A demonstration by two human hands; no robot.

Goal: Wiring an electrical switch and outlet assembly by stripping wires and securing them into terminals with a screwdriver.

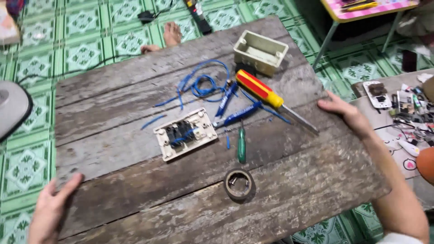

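Your left hand grips bench edge at 8 o'clock, thumb on top; your right hand clamps opposite edge at 3 o'clock; hands well apart, both on wood; switch plate lies near centre, face down, blue wire across it; green screwdriver just beside it at 3 o'clock; tape roll at 6 o'clock; yellow-red screwdriver and junction box toward 1 o'clock; blue wires at 12 o'clock.
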